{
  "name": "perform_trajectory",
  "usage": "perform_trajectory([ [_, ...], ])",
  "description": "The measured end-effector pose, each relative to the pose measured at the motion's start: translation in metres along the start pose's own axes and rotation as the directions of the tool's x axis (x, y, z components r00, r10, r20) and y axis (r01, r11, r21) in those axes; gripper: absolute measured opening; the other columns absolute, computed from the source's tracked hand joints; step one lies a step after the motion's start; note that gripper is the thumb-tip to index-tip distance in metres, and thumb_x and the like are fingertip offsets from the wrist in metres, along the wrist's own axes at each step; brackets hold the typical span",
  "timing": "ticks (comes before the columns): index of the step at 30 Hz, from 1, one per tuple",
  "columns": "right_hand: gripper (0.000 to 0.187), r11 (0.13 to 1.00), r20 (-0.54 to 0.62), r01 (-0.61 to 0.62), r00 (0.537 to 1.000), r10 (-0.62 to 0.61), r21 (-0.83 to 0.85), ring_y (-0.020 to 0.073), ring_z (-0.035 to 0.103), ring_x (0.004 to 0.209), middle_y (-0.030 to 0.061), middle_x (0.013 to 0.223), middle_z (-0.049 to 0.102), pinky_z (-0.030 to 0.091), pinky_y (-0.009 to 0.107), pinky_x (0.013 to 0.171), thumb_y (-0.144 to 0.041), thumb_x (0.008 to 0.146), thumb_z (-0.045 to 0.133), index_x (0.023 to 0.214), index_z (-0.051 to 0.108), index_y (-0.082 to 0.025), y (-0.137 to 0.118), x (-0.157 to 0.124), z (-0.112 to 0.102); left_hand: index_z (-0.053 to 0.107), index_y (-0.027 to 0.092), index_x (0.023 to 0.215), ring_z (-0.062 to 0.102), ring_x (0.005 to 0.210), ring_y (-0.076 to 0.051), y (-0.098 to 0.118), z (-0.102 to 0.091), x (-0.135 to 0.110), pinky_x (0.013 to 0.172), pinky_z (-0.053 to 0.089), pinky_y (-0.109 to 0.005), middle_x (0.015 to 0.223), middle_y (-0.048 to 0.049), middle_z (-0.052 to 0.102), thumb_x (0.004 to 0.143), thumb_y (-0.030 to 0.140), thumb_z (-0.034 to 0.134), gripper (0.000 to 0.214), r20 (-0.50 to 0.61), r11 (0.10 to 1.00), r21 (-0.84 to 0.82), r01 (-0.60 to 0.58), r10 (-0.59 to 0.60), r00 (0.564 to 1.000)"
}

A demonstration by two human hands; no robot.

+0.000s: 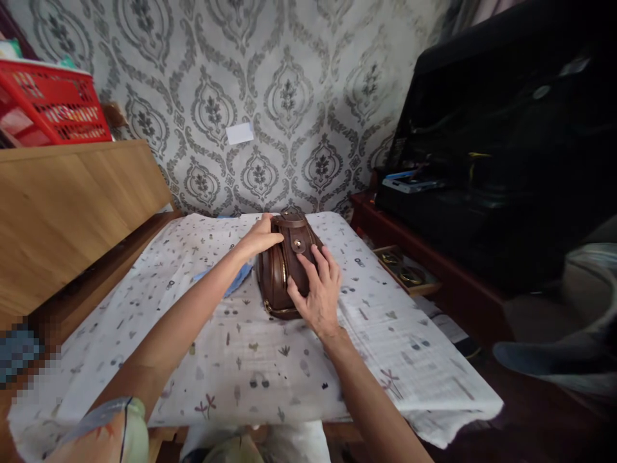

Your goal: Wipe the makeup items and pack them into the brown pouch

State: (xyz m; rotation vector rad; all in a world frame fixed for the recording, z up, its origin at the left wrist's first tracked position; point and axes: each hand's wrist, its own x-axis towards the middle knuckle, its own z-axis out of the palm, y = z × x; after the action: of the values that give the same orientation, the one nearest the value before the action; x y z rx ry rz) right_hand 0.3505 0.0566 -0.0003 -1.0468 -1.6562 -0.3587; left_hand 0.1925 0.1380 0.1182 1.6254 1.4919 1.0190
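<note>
A brown leather bag [276,283] with gold zippers and a snap tab rests on the cloth-covered table in front of me. At its upper left side, my left hand [261,238] presses against the leather near the handle, thumb stretched out and some fingers hidden behind the bag. My right hand [319,289] lies on the bag's right front, its fingers spread over the leather just below the snap. A blue cloth [237,281] lies partly behind my left forearm, beside the bag.
A white patterned cloth [260,360] covers the table. To the left, a red basket [72,106] sits on a wooden headboard-like panel [72,212]. A large black screen [482,148] stands at right on a dark red cabinet, above an open drawer [409,270]. Patterned wallpaper lies behind.
</note>
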Motion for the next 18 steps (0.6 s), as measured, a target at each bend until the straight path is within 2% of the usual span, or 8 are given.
perform_trajectory([
  [5,0.041,1.0,0.02,-0.009,1.0,0.008,0.025,0.0354,0.039,0.144,0.0154,0.15,0.05,0.038,0.055,0.113,-0.036,0.094,0.055,0.132,0.057,-0.022,0.001,0.0,-0.002,0.05,0.022,0.121,0.064,0.084,-0.02,0.0,-0.009,-0.009,0.063,0.048,-0.027,0.097,-0.0029,0.065,0.064,0.012,0.057,0.058,0.018,0.998,-0.034,0.043,-0.042,0.999],
  [11,0.038,1.0,0.022,-0.009,1.0,0.009,0.005,0.0357,0.04,0.144,0.0152,0.149,0.053,0.038,0.055,0.112,-0.034,0.092,0.056,0.128,0.06,-0.021,-0.001,0.0,-0.002,0.047,0.022,0.126,0.065,0.089,-0.02,-0.002,-0.012,-0.011,0.062,0.049,-0.026,0.102,-0.004,0.065,0.066,0.015,0.058,0.061,0.03,0.998,-0.041,0.048,-0.046,0.998],
  [15,0.037,1.0,0.038,-0.015,0.999,0.015,-0.012,0.0367,0.039,0.144,0.0152,0.147,0.055,0.037,0.057,0.112,-0.035,0.091,0.058,0.125,0.062,-0.02,-0.002,0.0,-0.002,0.051,0.024,0.126,0.065,0.099,-0.022,-0.003,-0.011,-0.01,0.075,0.054,-0.031,0.107,-0.0046,0.067,0.071,0.019,0.061,0.056,0.052,1.0,0.008,0.007,-0.007,0.999],
  [18,0.038,1.0,0.051,-0.02,0.999,0.02,-0.014,0.0363,0.038,0.144,0.0148,0.147,0.055,0.037,0.056,0.113,-0.036,0.09,0.058,0.125,0.063,-0.02,-0.003,0.0,-0.002,0.051,0.022,0.132,0.06,0.118,-0.025,0.0,-0.009,-0.004,0.096,0.051,-0.037,0.131,-0.0089,0.062,0.072,0.02,0.064,0.062,0.038,0.996,0.061,-0.07,0.068,0.997],
])
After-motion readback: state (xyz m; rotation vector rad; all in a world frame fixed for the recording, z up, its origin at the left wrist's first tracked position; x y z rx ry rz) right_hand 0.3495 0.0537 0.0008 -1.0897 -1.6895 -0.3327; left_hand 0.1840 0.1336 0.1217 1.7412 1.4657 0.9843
